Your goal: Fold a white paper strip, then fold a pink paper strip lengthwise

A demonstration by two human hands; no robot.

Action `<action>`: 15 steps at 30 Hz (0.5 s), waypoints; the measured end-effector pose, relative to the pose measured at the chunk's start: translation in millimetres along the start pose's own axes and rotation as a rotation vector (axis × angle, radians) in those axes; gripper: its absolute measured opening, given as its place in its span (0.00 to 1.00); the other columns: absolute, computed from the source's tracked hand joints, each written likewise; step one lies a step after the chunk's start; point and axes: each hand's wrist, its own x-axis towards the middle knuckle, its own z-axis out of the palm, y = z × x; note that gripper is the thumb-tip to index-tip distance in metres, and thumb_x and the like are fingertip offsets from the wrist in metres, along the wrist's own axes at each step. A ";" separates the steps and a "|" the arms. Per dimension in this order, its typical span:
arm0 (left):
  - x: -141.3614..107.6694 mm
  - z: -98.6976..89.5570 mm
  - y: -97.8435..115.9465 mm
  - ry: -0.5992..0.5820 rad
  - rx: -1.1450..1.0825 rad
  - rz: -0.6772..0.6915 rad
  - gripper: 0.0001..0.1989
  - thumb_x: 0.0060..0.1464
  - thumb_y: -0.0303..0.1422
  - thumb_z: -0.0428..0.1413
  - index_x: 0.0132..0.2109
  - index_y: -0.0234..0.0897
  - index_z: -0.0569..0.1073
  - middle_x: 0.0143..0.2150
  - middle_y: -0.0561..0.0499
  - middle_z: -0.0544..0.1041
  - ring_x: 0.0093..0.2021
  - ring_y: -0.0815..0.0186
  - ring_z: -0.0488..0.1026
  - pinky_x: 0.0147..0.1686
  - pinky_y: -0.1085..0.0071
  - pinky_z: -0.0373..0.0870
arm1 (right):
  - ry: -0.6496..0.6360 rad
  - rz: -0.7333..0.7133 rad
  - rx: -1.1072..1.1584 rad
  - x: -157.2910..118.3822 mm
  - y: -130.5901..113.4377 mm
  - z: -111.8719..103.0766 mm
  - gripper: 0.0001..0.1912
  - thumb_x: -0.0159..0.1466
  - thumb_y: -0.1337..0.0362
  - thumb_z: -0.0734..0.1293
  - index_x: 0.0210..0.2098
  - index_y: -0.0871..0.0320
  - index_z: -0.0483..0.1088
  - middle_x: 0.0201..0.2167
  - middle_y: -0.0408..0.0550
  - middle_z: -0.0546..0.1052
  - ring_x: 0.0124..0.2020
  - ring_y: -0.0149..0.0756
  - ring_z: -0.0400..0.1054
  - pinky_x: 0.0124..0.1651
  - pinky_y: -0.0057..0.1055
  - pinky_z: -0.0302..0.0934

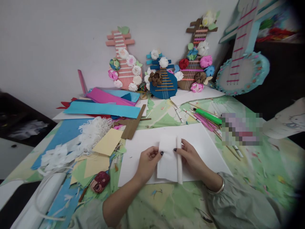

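Between my hands is a strip of white paper, with its right edge rolled or folded into a narrow upright tube. My left hand pinches the strip's left edge between thumb and fingers. On the other side, my right hand grips the rolled edge, thumb in front and fingers behind. Beneath them a large white sheet lies flat on the patterned tablecloth. A brown strip touches the sheet's upper left.
Left are tangled white string, yellow paper pieces and a dark red case. Turquoise paper lies behind. Right are a green marker and sticks. Flower-decorated paper instruments lean on the wall.
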 end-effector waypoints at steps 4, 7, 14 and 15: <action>-0.2 -0.3 0.7 0.071 0.025 0.034 0.13 0.47 0.38 0.60 0.36 0.33 0.69 0.27 0.54 0.70 0.28 0.72 0.66 0.29 0.77 0.62 | 0.062 0.005 -0.035 0.5 -3.4 -3.8 0.20 0.53 0.68 0.65 0.45 0.55 0.62 0.40 0.47 0.75 0.38 0.38 0.71 0.39 0.34 0.65; -2.5 -1.1 1.8 0.107 0.089 0.085 0.15 0.51 0.35 0.57 0.44 0.36 0.64 0.24 0.58 0.67 0.25 0.73 0.64 0.28 0.78 0.60 | 0.079 0.030 -0.110 2.8 -7.7 -7.5 0.29 0.50 0.67 0.67 0.50 0.55 0.57 0.46 0.51 0.72 0.40 0.40 0.71 0.40 0.36 0.66; -8.4 -8.3 2.2 0.159 0.643 0.375 0.09 0.54 0.28 0.49 0.42 0.37 0.70 0.28 0.54 0.69 0.26 0.70 0.64 0.29 0.74 0.61 | 0.069 -0.019 -0.345 7.2 -17.8 -19.3 0.34 0.46 0.68 0.62 0.54 0.57 0.56 0.45 0.51 0.70 0.42 0.39 0.69 0.41 0.34 0.64; -8.0 -9.5 1.8 0.155 0.699 0.409 0.09 0.54 0.27 0.48 0.40 0.37 0.71 0.29 0.53 0.71 0.28 0.69 0.67 0.32 0.73 0.63 | 0.085 -0.034 -0.376 7.5 -18.0 -21.2 0.34 0.47 0.67 0.62 0.54 0.57 0.56 0.44 0.51 0.70 0.41 0.38 0.69 0.40 0.33 0.64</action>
